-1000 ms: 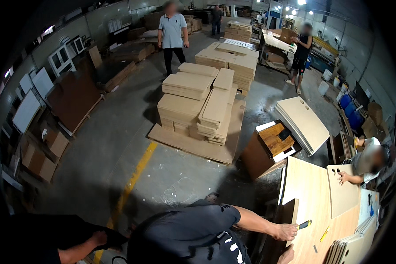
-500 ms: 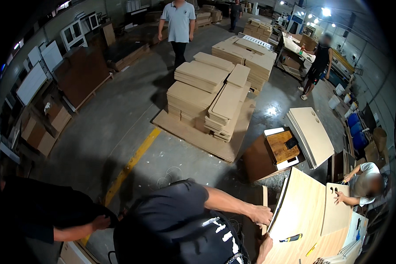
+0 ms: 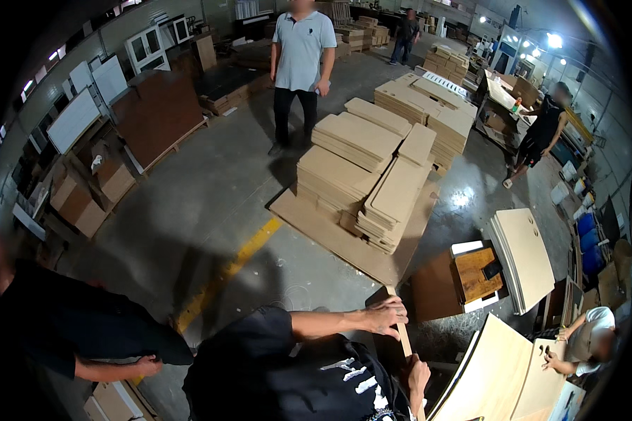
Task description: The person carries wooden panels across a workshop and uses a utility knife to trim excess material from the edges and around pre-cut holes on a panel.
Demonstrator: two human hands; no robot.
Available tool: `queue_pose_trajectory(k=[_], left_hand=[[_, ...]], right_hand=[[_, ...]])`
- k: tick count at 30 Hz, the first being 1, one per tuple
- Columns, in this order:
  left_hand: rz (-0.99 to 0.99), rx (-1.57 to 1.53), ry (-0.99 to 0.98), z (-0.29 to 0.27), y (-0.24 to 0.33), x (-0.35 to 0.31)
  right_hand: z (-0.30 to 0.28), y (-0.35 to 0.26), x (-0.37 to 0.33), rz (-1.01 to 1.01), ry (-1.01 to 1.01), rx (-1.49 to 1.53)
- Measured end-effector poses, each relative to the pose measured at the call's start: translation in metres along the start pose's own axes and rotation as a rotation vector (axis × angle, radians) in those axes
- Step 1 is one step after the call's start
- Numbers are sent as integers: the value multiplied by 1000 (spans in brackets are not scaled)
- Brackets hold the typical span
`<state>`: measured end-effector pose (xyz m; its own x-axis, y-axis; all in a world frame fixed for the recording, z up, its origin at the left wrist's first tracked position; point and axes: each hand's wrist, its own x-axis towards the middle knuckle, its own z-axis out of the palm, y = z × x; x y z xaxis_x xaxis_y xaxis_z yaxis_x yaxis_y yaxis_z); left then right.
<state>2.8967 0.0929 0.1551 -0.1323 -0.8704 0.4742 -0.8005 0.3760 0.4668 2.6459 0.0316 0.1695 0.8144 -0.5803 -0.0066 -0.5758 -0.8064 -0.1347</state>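
A long, narrow strip of pale wood runs between my two hands, slanting down toward the lower edge. My left hand wraps around it near its far end. Lower down, my right hand closes around the same strip. Its near end is partly hidden. Just right of my hands lies a large light wood-grain panel, with a dark line along its left edge. The strip is apart from this panel.
Across the panel, a co-worker touches a board with holes. Another person in black stands at left. A brown cabinet, leaning boards and stacked panels lie beyond. A person in a light shirt stands behind.
The strip and both hands have moved left, away from the wood-grain panel's edge. My view has shifted. The person in the light shirt has come closer.
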Motion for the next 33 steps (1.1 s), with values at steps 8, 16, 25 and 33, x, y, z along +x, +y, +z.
queue_pose_trajectory(k=[8,16,25,33], left_hand=[[-266,236,150,-71,-82,-54],[-823,-115,321,-98,-133,-95],[-1281,-509,462,-127,-170,-98],[-1199,-208,648,-114,-179,-61]], right_hand=[[31,-32,92,-94,-12,74],[21,-83,156,-183,-136,46],[-3,-123,189,-231,-65,52],[-6,-110,198,-105,-208,70]])
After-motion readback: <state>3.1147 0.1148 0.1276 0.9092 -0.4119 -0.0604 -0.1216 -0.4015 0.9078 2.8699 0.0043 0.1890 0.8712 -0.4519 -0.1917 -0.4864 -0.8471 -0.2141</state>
